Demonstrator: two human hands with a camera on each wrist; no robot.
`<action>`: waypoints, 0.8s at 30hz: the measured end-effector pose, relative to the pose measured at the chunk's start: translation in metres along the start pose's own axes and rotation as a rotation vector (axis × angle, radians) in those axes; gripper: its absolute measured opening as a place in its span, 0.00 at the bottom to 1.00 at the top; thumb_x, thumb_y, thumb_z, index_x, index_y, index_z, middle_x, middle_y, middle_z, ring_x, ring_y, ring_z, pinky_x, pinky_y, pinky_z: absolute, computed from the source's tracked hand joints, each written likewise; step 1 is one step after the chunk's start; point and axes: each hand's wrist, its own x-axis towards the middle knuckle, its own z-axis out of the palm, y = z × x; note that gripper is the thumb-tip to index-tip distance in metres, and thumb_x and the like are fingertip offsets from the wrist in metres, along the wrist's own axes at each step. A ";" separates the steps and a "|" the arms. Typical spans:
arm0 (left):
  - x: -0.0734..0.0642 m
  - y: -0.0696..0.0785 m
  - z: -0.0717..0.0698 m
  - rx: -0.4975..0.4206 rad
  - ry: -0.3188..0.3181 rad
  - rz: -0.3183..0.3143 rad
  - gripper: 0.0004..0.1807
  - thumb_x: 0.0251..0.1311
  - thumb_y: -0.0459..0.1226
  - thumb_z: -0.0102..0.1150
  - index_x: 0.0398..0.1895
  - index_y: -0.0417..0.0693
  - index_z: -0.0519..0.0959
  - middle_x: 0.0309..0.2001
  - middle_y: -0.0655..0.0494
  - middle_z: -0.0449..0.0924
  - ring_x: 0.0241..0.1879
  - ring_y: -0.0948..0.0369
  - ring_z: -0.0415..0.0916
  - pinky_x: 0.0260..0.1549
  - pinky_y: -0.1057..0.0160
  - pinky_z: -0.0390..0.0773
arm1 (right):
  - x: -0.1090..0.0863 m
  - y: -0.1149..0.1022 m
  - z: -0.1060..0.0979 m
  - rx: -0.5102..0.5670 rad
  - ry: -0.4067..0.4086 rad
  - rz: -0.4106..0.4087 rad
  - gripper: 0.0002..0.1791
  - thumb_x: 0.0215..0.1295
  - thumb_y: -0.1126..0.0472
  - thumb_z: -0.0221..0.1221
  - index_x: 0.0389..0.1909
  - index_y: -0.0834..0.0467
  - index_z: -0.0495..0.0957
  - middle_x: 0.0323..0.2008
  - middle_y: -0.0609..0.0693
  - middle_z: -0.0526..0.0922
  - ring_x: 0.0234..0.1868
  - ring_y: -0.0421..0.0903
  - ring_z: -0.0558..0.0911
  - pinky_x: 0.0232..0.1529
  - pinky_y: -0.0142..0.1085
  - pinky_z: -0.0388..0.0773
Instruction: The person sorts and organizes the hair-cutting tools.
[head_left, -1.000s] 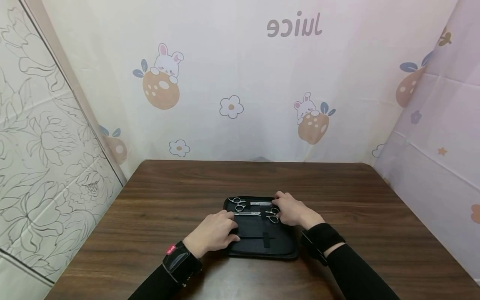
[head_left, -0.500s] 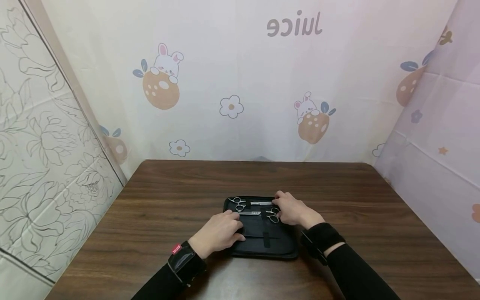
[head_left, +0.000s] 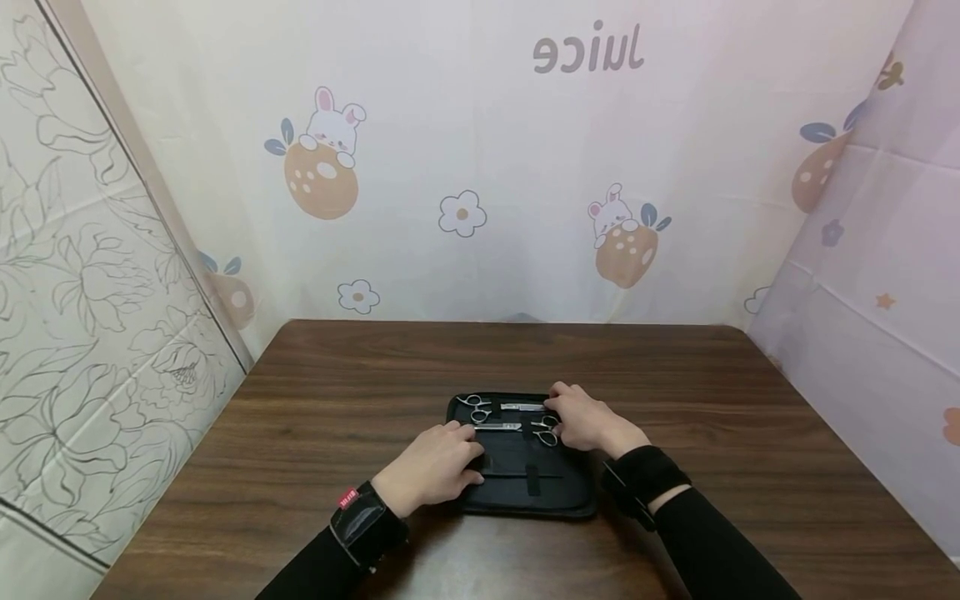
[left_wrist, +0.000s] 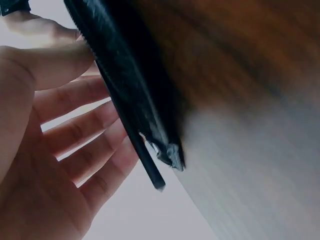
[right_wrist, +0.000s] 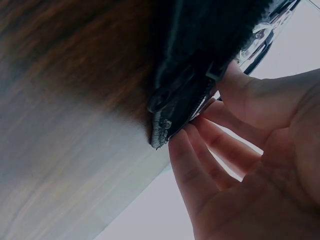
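Observation:
A black zip case (head_left: 525, 503) lies unfolded on the wooden table. Inside it, silver scissors (head_left: 522, 407) lie along the far edge, and a second pair of scissors (head_left: 501, 427) lies just nearer, with finger loops to the right. My left hand (head_left: 432, 468) reaches over the case's left edge, thumb nearest me. In the left wrist view, nearly straight fingertips touch a thin black strip (left_wrist: 135, 132) along that edge. My right hand (head_left: 588, 419) holds the far right edge; the right wrist view shows thumb and fingers around the zipper edge (right_wrist: 205, 97). The fingers hide part of the scissors.
The brown table (head_left: 360, 367) extends around the case on all sides. Behind it hangs a pale curtain (head_left: 480, 150) with rabbits and fruit printed on it. Line-drawn flower sheeting (head_left: 112, 275) stands at the left. Black bands with devices circle both wrists.
My left hand shifts slightly right over the case, then a little back to the left. The right hand, the case and the scissors look unmoved.

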 end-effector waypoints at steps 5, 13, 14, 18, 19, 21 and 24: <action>-0.008 -0.007 -0.008 -0.046 -0.042 -0.042 0.14 0.62 0.48 0.70 0.44 0.50 0.87 0.33 0.63 0.69 0.34 0.62 0.67 0.37 0.62 0.74 | 0.001 -0.001 0.001 0.004 -0.001 0.003 0.22 0.69 0.68 0.61 0.63 0.66 0.76 0.63 0.58 0.70 0.63 0.59 0.70 0.46 0.53 0.75; -0.014 -0.014 -0.008 -0.082 -0.029 -0.055 0.09 0.58 0.44 0.72 0.37 0.50 0.86 0.33 0.65 0.70 0.36 0.62 0.68 0.34 0.62 0.75 | 0.001 0.000 -0.001 0.009 0.002 0.015 0.22 0.69 0.68 0.61 0.63 0.66 0.76 0.63 0.57 0.70 0.63 0.58 0.69 0.47 0.52 0.75; -0.014 -0.014 -0.007 -0.079 -0.027 -0.056 0.08 0.58 0.43 0.72 0.37 0.50 0.86 0.32 0.65 0.70 0.36 0.62 0.69 0.34 0.62 0.75 | 0.001 0.000 -0.001 0.010 0.002 0.012 0.22 0.69 0.68 0.61 0.63 0.66 0.76 0.63 0.58 0.70 0.63 0.59 0.69 0.47 0.52 0.75; -0.015 -0.014 -0.007 -0.072 -0.023 -0.061 0.07 0.58 0.42 0.72 0.36 0.51 0.86 0.32 0.65 0.69 0.36 0.61 0.69 0.32 0.61 0.75 | -0.001 -0.003 -0.001 0.021 0.001 0.006 0.22 0.69 0.69 0.61 0.63 0.66 0.76 0.63 0.58 0.70 0.63 0.59 0.69 0.47 0.53 0.74; -0.015 -0.014 -0.007 -0.073 -0.024 -0.061 0.07 0.58 0.42 0.72 0.36 0.51 0.85 0.32 0.65 0.69 0.35 0.61 0.69 0.32 0.62 0.75 | -0.001 -0.003 -0.001 0.022 -0.001 0.005 0.22 0.69 0.69 0.61 0.63 0.66 0.76 0.63 0.58 0.70 0.63 0.59 0.69 0.47 0.54 0.74; -0.015 -0.013 -0.006 -0.071 -0.016 -0.055 0.06 0.58 0.41 0.72 0.35 0.51 0.85 0.31 0.65 0.68 0.35 0.61 0.68 0.32 0.62 0.74 | -0.001 -0.003 -0.001 0.019 -0.003 0.009 0.22 0.69 0.69 0.61 0.63 0.66 0.76 0.63 0.58 0.70 0.63 0.59 0.69 0.48 0.55 0.74; -0.012 -0.011 -0.006 -0.068 -0.009 -0.046 0.06 0.59 0.41 0.71 0.34 0.51 0.85 0.31 0.64 0.68 0.35 0.62 0.68 0.32 0.62 0.74 | -0.001 -0.003 -0.001 0.015 -0.004 0.014 0.22 0.69 0.68 0.61 0.64 0.66 0.76 0.63 0.58 0.70 0.63 0.58 0.69 0.47 0.54 0.74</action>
